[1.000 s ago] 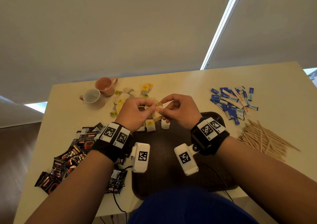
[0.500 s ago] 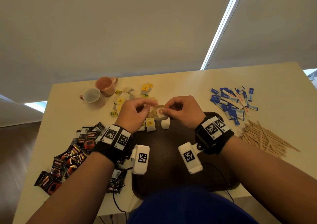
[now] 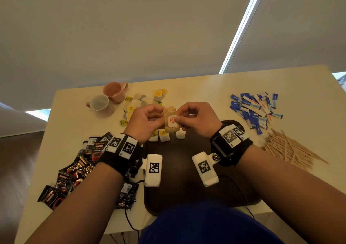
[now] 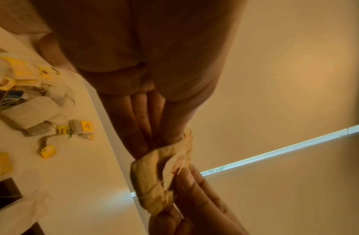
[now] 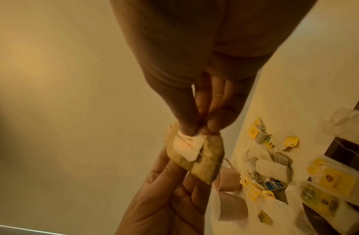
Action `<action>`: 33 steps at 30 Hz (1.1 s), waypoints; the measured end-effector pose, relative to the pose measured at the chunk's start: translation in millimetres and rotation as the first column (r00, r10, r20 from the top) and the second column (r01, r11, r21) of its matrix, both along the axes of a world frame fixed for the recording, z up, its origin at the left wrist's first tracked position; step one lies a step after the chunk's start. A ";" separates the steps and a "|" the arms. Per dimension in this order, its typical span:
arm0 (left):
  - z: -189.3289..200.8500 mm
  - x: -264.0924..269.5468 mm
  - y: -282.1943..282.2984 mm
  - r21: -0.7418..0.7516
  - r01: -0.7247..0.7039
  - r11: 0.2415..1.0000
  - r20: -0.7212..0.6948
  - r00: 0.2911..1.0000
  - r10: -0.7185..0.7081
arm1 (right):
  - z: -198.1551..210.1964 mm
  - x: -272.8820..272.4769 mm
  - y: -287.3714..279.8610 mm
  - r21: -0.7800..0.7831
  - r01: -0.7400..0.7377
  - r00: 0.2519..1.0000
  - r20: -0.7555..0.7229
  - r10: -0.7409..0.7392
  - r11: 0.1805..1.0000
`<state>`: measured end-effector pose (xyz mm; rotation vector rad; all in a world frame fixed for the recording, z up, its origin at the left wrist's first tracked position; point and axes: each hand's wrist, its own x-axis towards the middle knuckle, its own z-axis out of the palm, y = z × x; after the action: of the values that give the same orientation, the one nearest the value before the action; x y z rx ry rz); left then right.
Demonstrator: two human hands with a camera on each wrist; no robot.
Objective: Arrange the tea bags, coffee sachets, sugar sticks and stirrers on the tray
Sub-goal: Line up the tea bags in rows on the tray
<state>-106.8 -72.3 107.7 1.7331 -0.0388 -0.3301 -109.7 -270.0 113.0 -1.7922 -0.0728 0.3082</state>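
Tea bag (image 3: 171,121) | pinched by left hand (image 3: 145,121) and right hand (image 3: 199,119) | above tray (image 3: 187,161)

Your head camera looks down from above at the tabletop (image 3: 215,86). Each wrist camera looks close along its own fingers from below, toward the blinds; all three share the tea bag (image 3: 171,121).

Bare dark tray (image 3: 183,165) centre below the raised wrists, three tea bags (image 3: 164,135) lining its far edge, coffee sachets (image 3: 74,170) crowding left, stirrers (image 3: 292,150) right
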 end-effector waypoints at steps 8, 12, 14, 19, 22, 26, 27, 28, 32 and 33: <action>-3.3 -0.1 -3.5 -0.078 0.003 0.997 -0.101 0.995 -0.010 | -8.0 3.0 -1.9 -0.027 0.026 0.999 -0.032 -0.027 0.999; -16.8 6.7 -7.4 0.095 0.023 0.995 -0.046 0.999 -0.018 | -23.5 10.1 -4.8 -0.140 0.000 1.000 -0.007 -0.001 0.990; -27.2 9.1 -6.8 0.173 0.016 0.985 -0.019 1.000 -0.013 | -41.0 13.3 -10.9 -0.218 0.001 0.999 -0.035 -0.009 0.976; -51.1 7.7 -1.0 0.254 -0.037 0.967 -0.100 0.993 0.064 | -98.0 8.0 -27.3 -0.401 -0.059 0.958 -0.280 -0.061 0.914; -58.7 -0.1 -1.8 0.262 0.022 0.965 -0.174 0.984 0.025 | -119.4 1.3 -26.7 -0.447 -0.140 0.929 -0.369 -0.039 0.884; -66.6 -2.7 -5.0 0.239 0.033 0.970 -0.240 0.970 0.027 | -138.0 2.6 -17.5 -0.435 -0.111 0.908 -0.409 -0.086 0.894; -68.7 -1.8 -6.1 0.238 0.033 0.971 -0.242 0.970 0.026 | -142.0 4.7 -15.0 -0.436 -0.084 0.904 -0.411 -0.115 0.896; -70.2 -0.7 -7.3 0.239 0.033 0.970 -0.244 0.969 0.028 | -144.8 7.3 -12.6 -0.444 -0.057 0.904 -0.403 -0.142 0.894; -76.4 5.2 -10.7 0.245 0.018 0.969 -0.252 0.967 0.046 | -157.2 18.9 -7.3 -0.509 0.062 0.914 -0.318 -0.254 0.859; -78.4 6.7 -10.3 0.245 0.012 0.970 -0.252 0.966 0.052 | -158.3 21.1 -6.2 -0.509 0.087 0.909 -0.310 -0.277 0.856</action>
<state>-100.2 -82.6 29.3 1.9191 0.2167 -0.5624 -88.6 -276.2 -45.3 -2.1853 0.4926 0.5621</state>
